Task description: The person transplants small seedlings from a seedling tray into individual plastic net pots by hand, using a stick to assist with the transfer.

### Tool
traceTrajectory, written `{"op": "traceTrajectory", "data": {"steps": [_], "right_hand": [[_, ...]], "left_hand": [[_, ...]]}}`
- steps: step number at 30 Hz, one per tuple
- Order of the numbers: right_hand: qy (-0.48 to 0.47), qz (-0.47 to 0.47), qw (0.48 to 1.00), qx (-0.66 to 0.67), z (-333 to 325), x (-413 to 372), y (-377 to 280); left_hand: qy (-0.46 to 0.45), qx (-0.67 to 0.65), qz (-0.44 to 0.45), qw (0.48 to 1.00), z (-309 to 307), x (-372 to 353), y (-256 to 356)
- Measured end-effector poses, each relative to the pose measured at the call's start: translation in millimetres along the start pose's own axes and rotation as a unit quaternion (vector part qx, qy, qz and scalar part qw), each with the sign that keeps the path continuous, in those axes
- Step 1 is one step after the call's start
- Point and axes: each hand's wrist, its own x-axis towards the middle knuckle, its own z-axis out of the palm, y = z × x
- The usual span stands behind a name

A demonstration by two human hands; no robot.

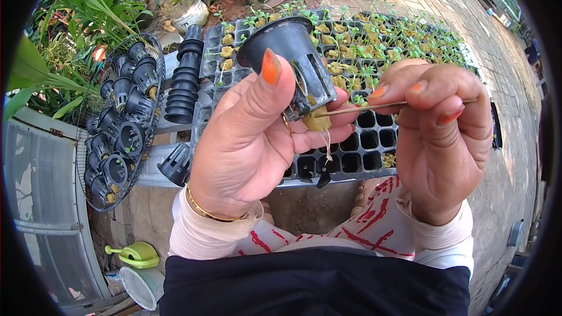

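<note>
My left hand (252, 123) is closed around a black slotted net cup (284, 52), tilted with its wide rim up and to the left. A yellowish plug of growing medium (317, 119) sticks out at the cup's lower end, with pale roots dangling from it. My right hand (442, 117) pinches a thin brown stick (380, 106). The stick's left tip touches the plug. Behind both hands lies a black seedling tray (369, 140), its cells partly filled with plugs and green sprouts.
A wire basket (153, 47) of net cups stands at left. Beside it lies a stack of black net cups (185, 82), with a single net cup (174, 165) near the table edge. A green watering can (138, 254) is on the ground, lower left.
</note>
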Motion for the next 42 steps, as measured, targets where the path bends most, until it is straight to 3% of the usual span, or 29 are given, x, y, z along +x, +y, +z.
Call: {"op": "traceTrajectory", "data": {"steps": [7,13,15,24,26,42], "right_hand": [[0.002,-0.010,0.999,-0.031,1,0,2],[0.031,0.011,0.997,0.069,3,0,-1],[-0.012,0.007,0.999,0.042,0,1,1],[0.017,0.022,0.995,0.092,4,0,4],[0.008,0.020,0.997,0.077,3,1,3],[-0.026,0.007,1.000,-0.016,0,3,2]], "left_hand": [[-0.012,0.014,0.002,1.000,-4,0,-2],[0.010,0.048,0.010,0.999,6,-2,0],[0.019,0.046,0.012,0.999,6,-2,-1],[0.016,-0.027,0.010,0.999,-3,0,-9],[-0.048,-0.114,0.020,0.992,-9,0,-13],[-0.001,-0.157,0.006,0.988,-7,-1,-18]]}}
